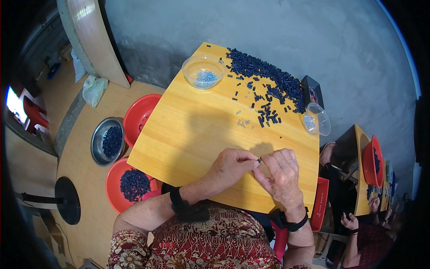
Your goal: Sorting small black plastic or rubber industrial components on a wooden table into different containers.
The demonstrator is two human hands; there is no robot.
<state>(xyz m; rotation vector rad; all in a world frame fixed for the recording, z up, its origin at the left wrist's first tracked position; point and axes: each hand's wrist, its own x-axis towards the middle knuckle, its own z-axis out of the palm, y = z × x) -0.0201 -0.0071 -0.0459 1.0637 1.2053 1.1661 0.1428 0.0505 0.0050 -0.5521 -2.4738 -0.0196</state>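
Above the near part of the wooden table, my left hand and my right hand meet at the fingertips. Pinched between them is a small black piece, mostly covered by the fingers. A few thin silvery pins lie loose on the tabletop beyond my hands. Farther back spreads a large heap of short black cylindrical pieces, with several strays on its near side. Small silvery parts fill the bottoms of a round clear bowl at the far left and a clear plastic cup at the right.
On the floor to the left are a red basin, a steel bowl and another red basin, all with black pieces. A dark box stands by the wall. Another person's hand shows at the right, near a second table.
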